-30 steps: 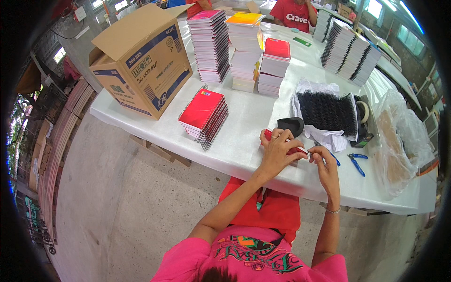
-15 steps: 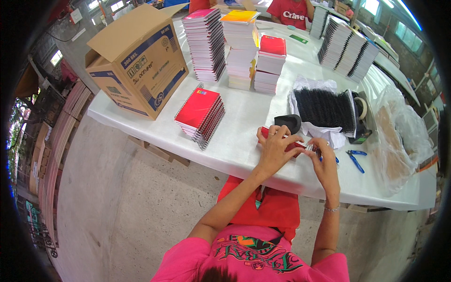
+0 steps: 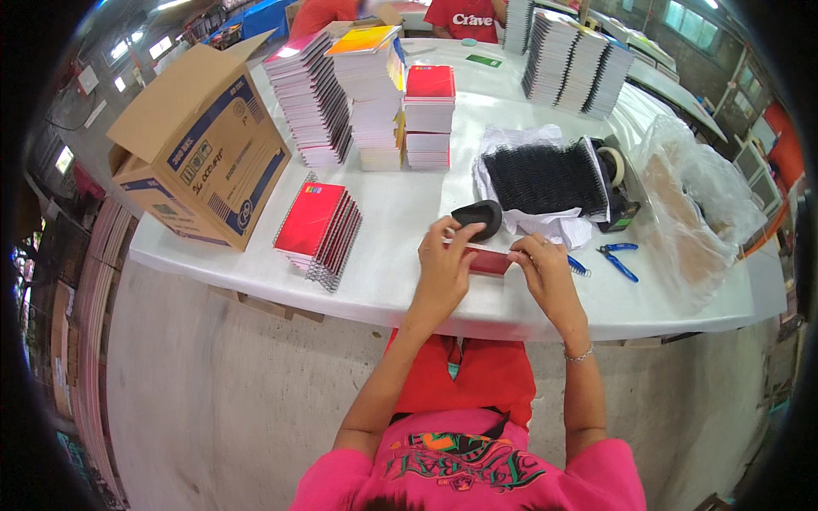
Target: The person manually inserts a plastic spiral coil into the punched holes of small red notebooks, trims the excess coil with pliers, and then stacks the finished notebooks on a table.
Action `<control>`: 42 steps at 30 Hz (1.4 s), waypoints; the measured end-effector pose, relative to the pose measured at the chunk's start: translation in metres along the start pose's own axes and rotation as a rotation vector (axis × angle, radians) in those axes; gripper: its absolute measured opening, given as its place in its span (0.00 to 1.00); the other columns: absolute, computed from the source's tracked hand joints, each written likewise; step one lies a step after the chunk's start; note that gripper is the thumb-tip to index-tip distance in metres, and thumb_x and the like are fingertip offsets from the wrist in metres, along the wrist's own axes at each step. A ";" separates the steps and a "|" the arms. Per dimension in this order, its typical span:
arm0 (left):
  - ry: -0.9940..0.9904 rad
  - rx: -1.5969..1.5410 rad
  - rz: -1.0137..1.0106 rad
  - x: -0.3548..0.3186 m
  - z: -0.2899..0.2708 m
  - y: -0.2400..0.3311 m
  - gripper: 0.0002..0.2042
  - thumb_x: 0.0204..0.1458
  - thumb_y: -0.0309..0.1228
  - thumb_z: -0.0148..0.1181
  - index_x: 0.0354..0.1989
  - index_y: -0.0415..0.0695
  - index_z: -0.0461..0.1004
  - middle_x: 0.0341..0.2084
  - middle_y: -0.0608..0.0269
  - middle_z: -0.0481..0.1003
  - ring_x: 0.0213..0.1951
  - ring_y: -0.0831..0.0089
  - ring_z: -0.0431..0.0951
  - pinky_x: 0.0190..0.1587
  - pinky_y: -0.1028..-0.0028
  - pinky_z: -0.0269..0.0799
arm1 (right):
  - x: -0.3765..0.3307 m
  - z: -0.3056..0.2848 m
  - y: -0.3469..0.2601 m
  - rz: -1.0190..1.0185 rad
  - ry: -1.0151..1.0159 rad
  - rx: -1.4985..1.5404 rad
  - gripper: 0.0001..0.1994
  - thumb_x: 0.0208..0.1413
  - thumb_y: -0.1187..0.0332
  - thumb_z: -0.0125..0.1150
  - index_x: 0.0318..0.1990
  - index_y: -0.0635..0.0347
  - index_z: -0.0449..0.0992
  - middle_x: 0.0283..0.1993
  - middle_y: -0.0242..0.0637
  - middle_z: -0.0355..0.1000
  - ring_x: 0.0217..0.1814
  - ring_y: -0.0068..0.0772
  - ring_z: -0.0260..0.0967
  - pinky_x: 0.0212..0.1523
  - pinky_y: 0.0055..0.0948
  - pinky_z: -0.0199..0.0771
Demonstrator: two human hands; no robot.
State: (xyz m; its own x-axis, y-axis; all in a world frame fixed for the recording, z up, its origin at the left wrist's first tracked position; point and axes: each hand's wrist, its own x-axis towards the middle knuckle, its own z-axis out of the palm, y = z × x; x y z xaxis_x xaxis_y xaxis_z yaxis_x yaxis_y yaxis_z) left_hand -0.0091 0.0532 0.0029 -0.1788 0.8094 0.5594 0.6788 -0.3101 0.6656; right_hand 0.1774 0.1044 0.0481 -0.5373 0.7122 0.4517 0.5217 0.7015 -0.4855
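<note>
A small red notebook (image 3: 489, 261) is held between my hands near the table's front edge, one long edge up. My left hand (image 3: 446, 266) is closed on its left end, thumb and fingers pinching it. My right hand (image 3: 546, 271) grips the right end with fingers bent over the corner. Just behind the notebook sits a black curved holder (image 3: 479, 219). Beyond it, many black spiral coils (image 3: 538, 180) lie on white paper. A blue-handled tool (image 3: 578, 266) lies partly hidden beside my right hand, and blue pliers (image 3: 619, 261) rest farther right.
A short stack of red spiral notebooks (image 3: 312, 223) stands to the left, beside an open cardboard box (image 3: 209, 153). Tall notebook stacks (image 3: 366, 102) rise behind. A tape dispenser (image 3: 615, 183) and a clear plastic bag (image 3: 699, 204) are at right. Another person (image 3: 464, 19) is across the table.
My hands have moved apart, from close together at the notebook's right end to one at each end. The notebook has turned more level. The whole view has shifted.
</note>
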 end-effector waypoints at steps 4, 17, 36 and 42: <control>0.063 0.085 0.029 -0.004 -0.012 -0.014 0.17 0.51 0.30 0.65 0.49 0.45 0.71 0.50 0.50 0.58 0.52 0.56 0.64 0.57 0.62 0.62 | 0.005 0.002 0.010 0.033 -0.178 0.194 0.07 0.60 0.69 0.56 0.36 0.65 0.75 0.35 0.43 0.69 0.39 0.48 0.68 0.42 0.39 0.64; -0.105 -0.065 -0.073 -0.014 -0.070 -0.035 0.16 0.53 0.31 0.63 0.46 0.39 0.67 0.44 0.53 0.59 0.49 0.57 0.65 0.55 0.64 0.61 | 0.036 0.051 0.042 -0.136 -0.254 0.148 0.13 0.50 0.72 0.66 0.42 0.66 0.74 0.56 0.46 0.69 0.49 0.48 0.70 0.48 0.36 0.71; -0.119 -0.446 -0.218 -0.023 -0.038 -0.053 0.39 0.36 0.39 0.79 0.53 0.44 0.59 0.47 0.60 0.61 0.51 0.68 0.63 0.57 0.71 0.60 | 0.015 -0.009 0.017 0.223 -0.500 0.336 0.18 0.55 0.53 0.64 0.32 0.60 0.71 0.54 0.42 0.75 0.52 0.28 0.67 0.56 0.31 0.64; -0.146 -0.505 -0.225 -0.022 -0.034 -0.054 0.37 0.37 0.36 0.79 0.52 0.45 0.59 0.44 0.62 0.62 0.50 0.70 0.64 0.54 0.72 0.62 | 0.011 -0.014 0.008 0.195 -0.535 0.458 0.19 0.52 0.55 0.67 0.37 0.66 0.74 0.47 0.45 0.77 0.47 0.30 0.70 0.50 0.32 0.67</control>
State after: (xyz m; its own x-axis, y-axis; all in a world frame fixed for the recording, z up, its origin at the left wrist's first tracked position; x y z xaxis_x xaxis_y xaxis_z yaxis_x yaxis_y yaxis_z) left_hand -0.0664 0.0349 -0.0289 -0.1549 0.9325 0.3262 0.2048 -0.2927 0.9340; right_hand 0.1848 0.1179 0.0598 -0.7742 0.6314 -0.0452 0.3741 0.3988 -0.8373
